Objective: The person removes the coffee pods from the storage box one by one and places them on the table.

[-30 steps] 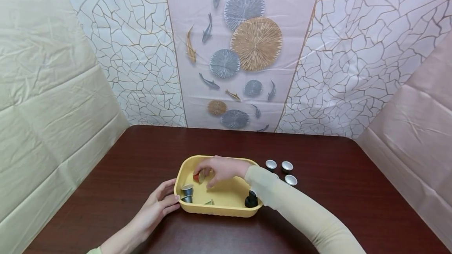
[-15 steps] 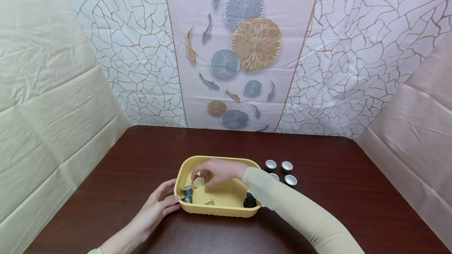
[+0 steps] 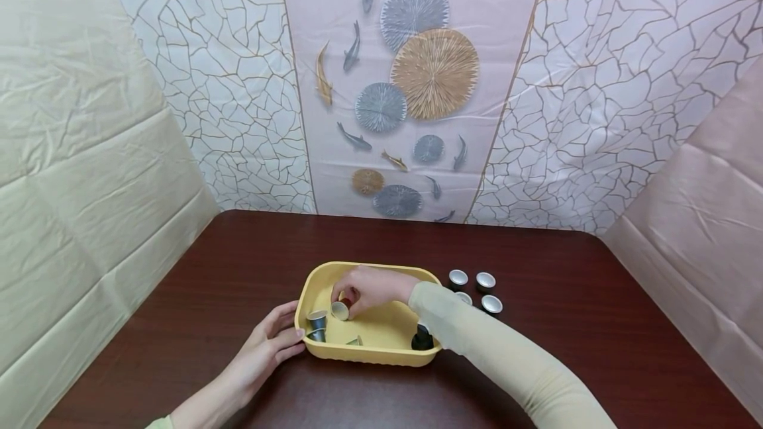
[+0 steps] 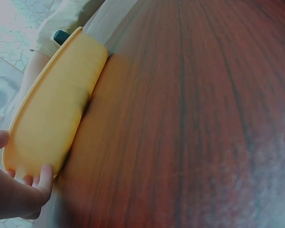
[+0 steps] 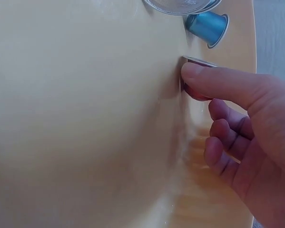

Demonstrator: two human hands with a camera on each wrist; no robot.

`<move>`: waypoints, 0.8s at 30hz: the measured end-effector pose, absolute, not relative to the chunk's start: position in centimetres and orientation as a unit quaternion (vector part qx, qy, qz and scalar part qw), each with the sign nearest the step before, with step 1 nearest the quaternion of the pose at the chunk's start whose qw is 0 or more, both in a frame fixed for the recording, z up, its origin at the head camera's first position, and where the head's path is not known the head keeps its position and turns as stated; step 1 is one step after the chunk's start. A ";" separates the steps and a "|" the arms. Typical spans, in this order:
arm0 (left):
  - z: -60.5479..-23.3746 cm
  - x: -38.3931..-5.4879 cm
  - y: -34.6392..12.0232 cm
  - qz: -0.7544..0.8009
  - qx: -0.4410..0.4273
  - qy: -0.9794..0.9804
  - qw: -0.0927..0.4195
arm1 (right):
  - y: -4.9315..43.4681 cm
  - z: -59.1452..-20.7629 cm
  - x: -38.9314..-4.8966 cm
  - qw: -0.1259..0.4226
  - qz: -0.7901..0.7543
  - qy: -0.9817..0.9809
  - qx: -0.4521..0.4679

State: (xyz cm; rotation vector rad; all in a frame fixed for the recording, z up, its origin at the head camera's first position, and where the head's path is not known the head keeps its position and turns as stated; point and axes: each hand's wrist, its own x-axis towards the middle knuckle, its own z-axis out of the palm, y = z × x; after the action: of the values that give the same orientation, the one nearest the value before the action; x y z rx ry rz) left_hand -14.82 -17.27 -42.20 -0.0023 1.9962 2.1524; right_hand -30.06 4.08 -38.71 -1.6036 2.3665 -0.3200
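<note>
A yellow plastic tub [image 3: 381, 354] stands on the dark table. My left hand [image 3: 268, 341] grips its left end, and the left wrist view shows the fingers at the tub's lower edge. Inside the tub, my right hand [image 3: 371, 286] pinches a small red coffee capsule [image 5: 198, 92] between thumb and fingers; its pale round end [image 3: 340, 311] faces the head camera. Near it, by the left wall, lies a blue capsule [image 5: 209, 27]. Another small capsule [image 3: 355, 341] lies at the front wall, partly hidden.
Black capsules [image 3: 422, 339] sit in the tub's right front corner, beneath my right forearm. Several dark capsules with silvery tops [image 3: 485, 281] stand on the table right of the tub. Patterned cloth [image 3: 393, 85] hangs behind the table.
My right thumb and fingers have come together on the red capsule, which has turned and shifted a little. The left hand and the tub stay where they were.
</note>
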 end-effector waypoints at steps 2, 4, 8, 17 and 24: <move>-42.2 -14.8 -17.3 0.729 -0.001 0.677 0.103 | 4.1 -38.6 -30.0 0.125 -0.104 0.817 -0.553; -42.2 -14.8 -17.3 0.729 -0.002 0.677 0.103 | 4.1 -38.6 -29.9 0.119 -0.100 0.819 -0.552; -42.2 -14.8 -17.3 0.728 -0.003 0.677 0.102 | 4.1 -38.8 -30.0 0.119 -0.106 0.823 -0.546; -42.3 -14.8 -17.2 0.729 -0.001 0.678 0.100 | 4.1 -39.1 -30.1 0.138 -0.114 0.817 -0.548; -42.3 -14.8 -17.2 0.728 -0.005 0.678 0.100 | 4.2 -39.3 -30.2 0.131 -0.120 0.808 -0.562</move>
State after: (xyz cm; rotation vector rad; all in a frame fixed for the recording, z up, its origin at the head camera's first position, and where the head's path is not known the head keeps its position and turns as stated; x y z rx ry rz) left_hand -14.83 -17.22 -42.33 -0.0137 2.0037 2.1522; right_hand -30.21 4.18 -39.30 -1.6305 2.3462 -0.3496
